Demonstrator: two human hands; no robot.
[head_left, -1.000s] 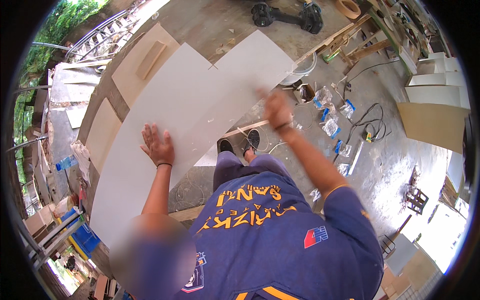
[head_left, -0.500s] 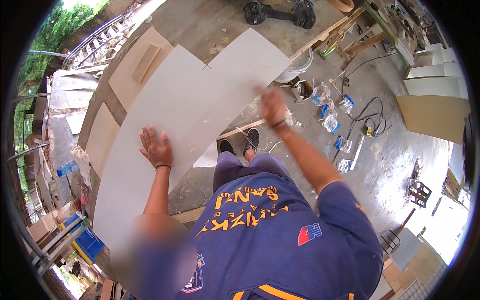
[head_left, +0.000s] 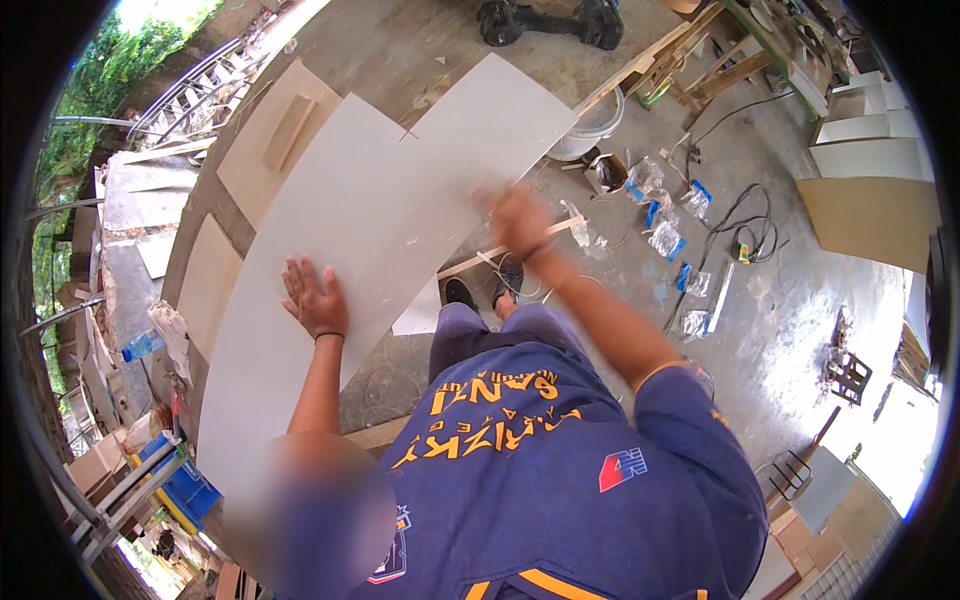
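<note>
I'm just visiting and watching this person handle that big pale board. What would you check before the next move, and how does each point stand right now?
1. Left hand flat on the large pale board: ok, palm down with fingers spread.
2. Right hand placed at the board's edge: cannot tell, it is blurred.
3. Board lying flat and whole: ok, though one notch shows at its far edge.
4. Feet free of loose things: not ok, a thin wooden strip and cables lie close by.
5. Floor beside the board free of clutter: not ok, small plastic bags are scattered there.
</note>
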